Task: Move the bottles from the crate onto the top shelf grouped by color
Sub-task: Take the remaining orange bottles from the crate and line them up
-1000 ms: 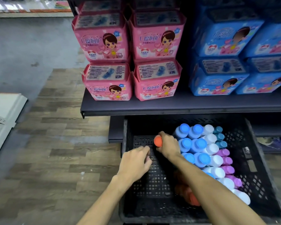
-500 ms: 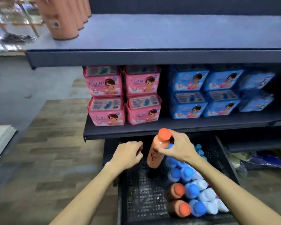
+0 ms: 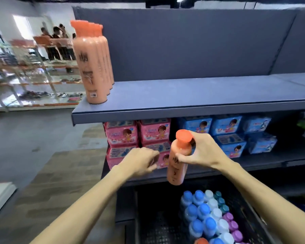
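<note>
Top shelf (image 3: pixel 192 95), grey and flat: a row of orange bottles (image 3: pixel 91 67) stands upright at its far left end, one behind another, the front one right at the corner. On the shelf below (image 3: pixel 271 161), pink packs (image 3: pixel 123 136) sit stacked on the left, blue packs (image 3: pixel 225 125) on the right. Down at the bottom, the black crate (image 3: pixel 158 226) holds upright bottles packed in rows: blue caps (image 3: pixel 203 211), white caps (image 3: pixel 217 213), purple caps (image 3: pixel 233 226).

I'm in a shop. Identical orange bottles (image 3: pixel 93 67) line the top shelf (image 3: pixel 183 95) at upper left. Stacked pink packs (image 3: pixel 121 132) and blue packs (image 3: pixel 225 125) fill the shelf below at mid-frame, and more display racks (image 3: pixel 33 67) stand at far upper left.
</note>
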{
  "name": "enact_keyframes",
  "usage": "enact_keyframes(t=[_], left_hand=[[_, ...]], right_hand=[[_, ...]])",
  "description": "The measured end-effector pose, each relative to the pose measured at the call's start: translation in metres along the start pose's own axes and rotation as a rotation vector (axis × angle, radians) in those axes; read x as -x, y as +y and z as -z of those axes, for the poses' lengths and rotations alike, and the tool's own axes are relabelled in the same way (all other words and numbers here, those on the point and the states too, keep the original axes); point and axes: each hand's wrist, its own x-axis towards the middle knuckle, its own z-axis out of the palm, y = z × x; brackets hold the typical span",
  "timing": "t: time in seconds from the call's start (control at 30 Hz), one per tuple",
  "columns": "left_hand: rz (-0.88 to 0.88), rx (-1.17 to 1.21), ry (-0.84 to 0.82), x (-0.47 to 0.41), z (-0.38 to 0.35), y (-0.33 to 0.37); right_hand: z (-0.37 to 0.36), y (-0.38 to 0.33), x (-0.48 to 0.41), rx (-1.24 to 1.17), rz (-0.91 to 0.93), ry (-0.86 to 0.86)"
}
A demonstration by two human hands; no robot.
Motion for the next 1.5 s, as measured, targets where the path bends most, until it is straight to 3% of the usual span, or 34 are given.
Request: enact_keyframes(t=[0.37,0.83,1.07,1.5], left_hand=[[-0.129,0.048,0.282,0.004,0.124,0.0],[0.107,-0.183,0.594,-0.008,0.229,-0.007],[0.279,-0.261,0.541,-0.017,0.227,-0.026],[0.426,-0.233,0.531,-0.033,0.209,-0.036]], right_hand=[[0.064,-0.08,-0.057,-0.062,0.154,0.096],[0.137,-0.15,-0.147,-0.02,0.225,0.177],[0.136,-0.146,-0.182,-0.009,0.15,0.138],[0.099,-0.126,-0.217,-0.097,0.033,0.024]])
